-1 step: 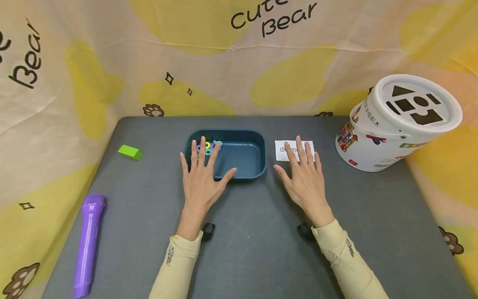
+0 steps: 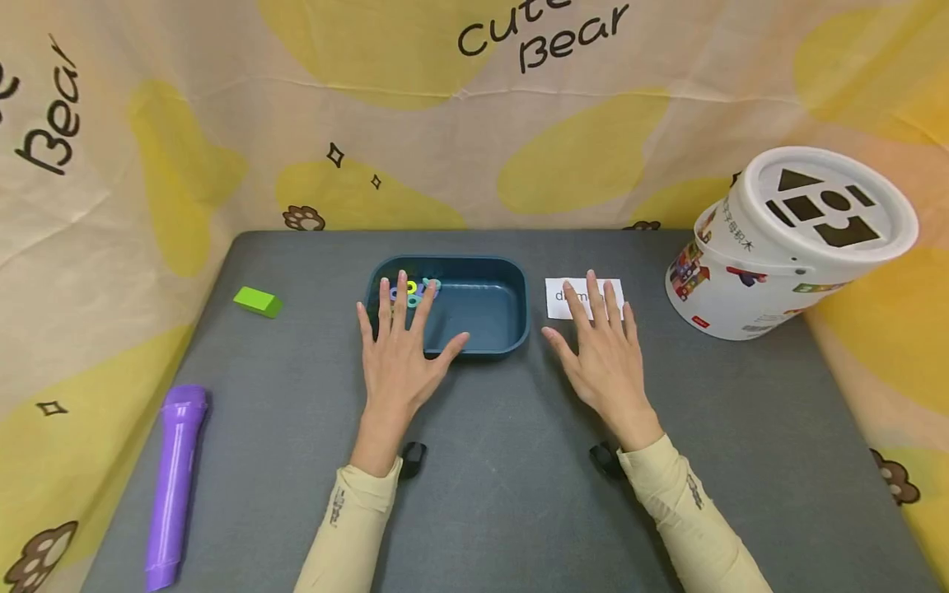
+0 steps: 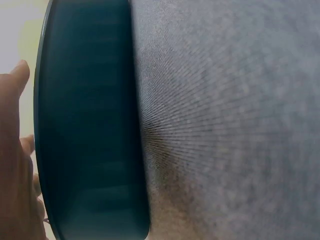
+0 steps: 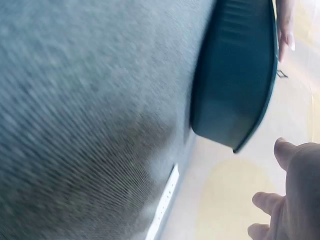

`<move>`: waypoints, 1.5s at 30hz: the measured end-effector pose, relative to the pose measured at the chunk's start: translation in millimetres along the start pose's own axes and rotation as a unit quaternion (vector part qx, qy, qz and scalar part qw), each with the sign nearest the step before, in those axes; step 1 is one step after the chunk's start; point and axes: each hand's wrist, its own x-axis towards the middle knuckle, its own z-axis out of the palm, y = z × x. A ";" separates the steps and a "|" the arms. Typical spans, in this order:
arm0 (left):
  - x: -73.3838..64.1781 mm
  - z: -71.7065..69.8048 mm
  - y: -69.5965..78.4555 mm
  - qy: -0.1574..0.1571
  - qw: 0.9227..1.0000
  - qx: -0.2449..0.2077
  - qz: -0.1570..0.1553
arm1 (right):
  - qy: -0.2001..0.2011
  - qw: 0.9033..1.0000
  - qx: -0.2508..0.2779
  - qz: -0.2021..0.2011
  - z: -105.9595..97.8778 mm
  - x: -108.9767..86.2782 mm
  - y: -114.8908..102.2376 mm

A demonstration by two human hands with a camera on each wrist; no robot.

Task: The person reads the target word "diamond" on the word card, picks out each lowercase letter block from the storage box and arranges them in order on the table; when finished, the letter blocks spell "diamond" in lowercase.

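Observation:
My left hand [image 2: 398, 362] hovers palm down with its fingers spread, over the near left part of a dark teal tray [image 2: 489, 325]. Inside that tray, partly hidden behind my fingers, lie several small coloured pieces [image 2: 412, 287], perhaps letters. To the right, my right hand [image 2: 604, 362] is spread in the same way and holds nothing. Its fingers cover part of a white card [image 2: 558, 306] with printed letters, which I can read only in part. In the left wrist view the tray's wall [image 3: 90, 120] stands beside the hand.
A green block [image 2: 257, 301] lies at the left, and a purple toy microphone [image 2: 175, 486] lies closer on the same side. At the right stands a white bucket [image 2: 749, 288] whose lid has shaped holes. A patterned cloth [image 2: 445, 148] hangs behind the grey table [image 2: 504, 461].

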 end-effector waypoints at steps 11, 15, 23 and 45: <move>-2.2 -1.9 -5.3 -0.005 1.000 -0.007 -0.014 | -0.004 1.000 0.003 -0.006 -1.3 4.8 -6.1; -2.7 -5.3 -7.3 -0.001 0.999 -0.020 -0.025 | -0.006 1.000 0.013 -0.012 -2.3 7.9 -13.4; -4.0 -15.8 -28.3 0.028 0.990 -0.116 -0.069 | 0.040 0.990 0.066 -0.116 -1.4 20.0 -42.5; -12.5 -12.7 -45.9 -0.068 0.963 -0.215 -0.148 | -0.212 0.946 0.197 -0.146 42.0 87.2 -112.2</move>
